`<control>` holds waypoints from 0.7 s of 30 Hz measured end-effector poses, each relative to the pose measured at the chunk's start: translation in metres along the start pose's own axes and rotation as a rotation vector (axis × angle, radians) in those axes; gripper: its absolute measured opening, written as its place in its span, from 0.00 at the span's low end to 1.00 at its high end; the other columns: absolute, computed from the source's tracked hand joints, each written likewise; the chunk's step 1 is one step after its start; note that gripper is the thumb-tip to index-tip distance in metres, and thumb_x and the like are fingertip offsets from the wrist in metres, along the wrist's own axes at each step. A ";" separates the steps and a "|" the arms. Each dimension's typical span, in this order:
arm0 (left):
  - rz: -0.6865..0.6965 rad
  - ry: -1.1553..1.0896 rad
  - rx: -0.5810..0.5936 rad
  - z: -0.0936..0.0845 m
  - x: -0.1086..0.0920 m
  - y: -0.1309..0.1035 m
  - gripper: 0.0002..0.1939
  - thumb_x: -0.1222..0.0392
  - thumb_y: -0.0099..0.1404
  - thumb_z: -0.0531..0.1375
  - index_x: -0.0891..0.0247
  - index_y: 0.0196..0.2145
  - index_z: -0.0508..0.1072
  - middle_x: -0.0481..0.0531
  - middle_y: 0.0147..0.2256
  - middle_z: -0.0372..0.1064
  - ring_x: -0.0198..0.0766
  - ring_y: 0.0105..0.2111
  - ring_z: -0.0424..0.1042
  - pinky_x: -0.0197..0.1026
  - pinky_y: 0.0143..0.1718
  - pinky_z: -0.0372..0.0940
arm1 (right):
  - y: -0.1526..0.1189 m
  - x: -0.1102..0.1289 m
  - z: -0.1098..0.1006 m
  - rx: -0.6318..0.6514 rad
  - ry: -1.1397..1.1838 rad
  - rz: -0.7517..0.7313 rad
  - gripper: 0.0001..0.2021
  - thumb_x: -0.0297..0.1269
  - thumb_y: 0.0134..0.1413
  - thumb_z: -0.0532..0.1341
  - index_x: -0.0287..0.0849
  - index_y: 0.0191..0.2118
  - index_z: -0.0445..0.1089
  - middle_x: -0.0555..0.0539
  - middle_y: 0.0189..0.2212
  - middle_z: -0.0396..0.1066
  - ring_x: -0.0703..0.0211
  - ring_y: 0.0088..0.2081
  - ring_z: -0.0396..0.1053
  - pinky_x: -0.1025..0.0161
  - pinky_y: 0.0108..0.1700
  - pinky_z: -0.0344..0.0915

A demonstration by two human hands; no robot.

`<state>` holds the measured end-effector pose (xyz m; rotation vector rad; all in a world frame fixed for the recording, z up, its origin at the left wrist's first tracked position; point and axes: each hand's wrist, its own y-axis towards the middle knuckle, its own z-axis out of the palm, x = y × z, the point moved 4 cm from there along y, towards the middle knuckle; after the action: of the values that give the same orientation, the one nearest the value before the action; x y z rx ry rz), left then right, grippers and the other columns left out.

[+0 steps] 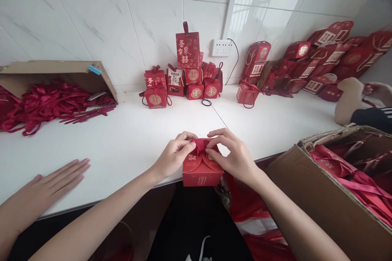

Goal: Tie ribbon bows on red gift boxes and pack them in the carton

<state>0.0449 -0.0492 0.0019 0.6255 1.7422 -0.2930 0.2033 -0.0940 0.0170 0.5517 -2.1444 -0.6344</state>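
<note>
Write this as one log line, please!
left hand: at red ribbon; right hand: same ribbon; red box: at edge of white table; another person's hand: flat on table

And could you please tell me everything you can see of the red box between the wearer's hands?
The red box looks like folded card, with closed, curved top flaps, pale printed characters and a printed panel on its near side. A red ribbon is at its top; the left hand pinches it, the right hand is there too. It is upright at the edge of the counter.
</note>
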 end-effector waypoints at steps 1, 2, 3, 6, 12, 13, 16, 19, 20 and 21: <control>0.002 -0.002 -0.002 0.000 0.000 0.000 0.16 0.56 0.64 0.50 0.64 0.21 0.68 0.54 0.43 0.63 0.42 0.44 0.63 0.42 0.45 0.57 | 0.000 0.001 0.000 0.009 -0.018 -0.013 0.04 0.26 0.50 0.61 0.43 0.31 0.69 0.45 0.41 0.67 0.58 0.42 0.69 0.59 0.43 0.68; 0.005 -0.001 -0.005 0.000 0.000 0.001 0.17 0.56 0.64 0.50 0.64 0.21 0.68 0.54 0.43 0.63 0.42 0.44 0.63 0.42 0.45 0.57 | 0.000 0.001 0.001 0.017 -0.029 -0.022 0.04 0.26 0.50 0.61 0.43 0.31 0.69 0.45 0.41 0.67 0.58 0.42 0.70 0.60 0.42 0.68; 0.006 0.000 -0.007 0.000 -0.001 0.001 0.17 0.56 0.64 0.50 0.64 0.21 0.67 0.54 0.43 0.63 0.42 0.44 0.63 0.42 0.45 0.57 | 0.000 0.001 0.002 0.020 -0.037 -0.026 0.04 0.27 0.50 0.62 0.43 0.30 0.69 0.45 0.41 0.67 0.58 0.41 0.70 0.60 0.42 0.69; 0.007 0.005 0.005 0.001 -0.002 0.001 0.17 0.56 0.64 0.50 0.64 0.22 0.69 0.54 0.44 0.64 0.42 0.45 0.63 0.43 0.46 0.57 | 0.003 0.001 0.005 0.000 -0.041 -0.030 0.04 0.28 0.49 0.63 0.43 0.31 0.69 0.45 0.38 0.67 0.58 0.39 0.69 0.60 0.40 0.69; 0.009 0.022 0.005 0.001 -0.004 0.000 0.17 0.54 0.64 0.52 0.63 0.22 0.71 0.53 0.43 0.65 0.41 0.44 0.64 0.41 0.44 0.59 | 0.007 0.007 0.008 -0.054 -0.058 -0.122 0.04 0.27 0.50 0.63 0.42 0.32 0.70 0.46 0.34 0.68 0.59 0.36 0.68 0.61 0.37 0.70; 0.014 0.035 -0.003 0.001 -0.004 0.000 0.17 0.54 0.63 0.53 0.63 0.21 0.71 0.52 0.43 0.65 0.41 0.44 0.65 0.41 0.44 0.59 | 0.007 0.009 0.008 -0.063 -0.069 -0.151 0.04 0.27 0.51 0.63 0.42 0.32 0.70 0.46 0.34 0.68 0.59 0.36 0.68 0.61 0.37 0.70; 0.020 0.062 -0.033 0.001 -0.004 0.001 0.16 0.54 0.63 0.54 0.63 0.22 0.72 0.52 0.42 0.66 0.40 0.42 0.66 0.40 0.42 0.60 | 0.006 0.015 0.007 -0.078 -0.109 -0.242 0.04 0.26 0.53 0.61 0.42 0.31 0.70 0.45 0.33 0.69 0.59 0.36 0.67 0.61 0.37 0.70; 0.006 0.023 -0.058 0.001 -0.003 0.001 0.16 0.56 0.63 0.53 0.63 0.22 0.72 0.52 0.42 0.67 0.40 0.41 0.66 0.40 0.41 0.60 | 0.004 0.019 0.006 -0.106 -0.175 -0.294 0.04 0.26 0.55 0.60 0.41 0.32 0.69 0.44 0.32 0.69 0.58 0.36 0.66 0.61 0.37 0.70; -0.002 0.002 -0.061 0.001 -0.003 0.001 0.16 0.56 0.63 0.53 0.64 0.22 0.72 0.52 0.42 0.67 0.40 0.41 0.66 0.40 0.41 0.60 | 0.004 0.021 0.005 -0.116 -0.202 -0.304 0.04 0.26 0.55 0.59 0.41 0.32 0.69 0.44 0.32 0.69 0.58 0.36 0.66 0.60 0.36 0.70; -0.009 -0.017 -0.063 0.002 -0.003 0.001 0.16 0.56 0.63 0.53 0.64 0.22 0.72 0.53 0.43 0.67 0.40 0.41 0.66 0.40 0.41 0.59 | 0.003 0.022 0.005 -0.119 -0.230 -0.312 0.03 0.27 0.55 0.59 0.40 0.32 0.69 0.44 0.31 0.69 0.58 0.35 0.66 0.60 0.36 0.69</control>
<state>0.0475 -0.0496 0.0049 0.5682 1.7313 -0.2484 0.1862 -0.1031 0.0288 0.7880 -2.2320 -1.0340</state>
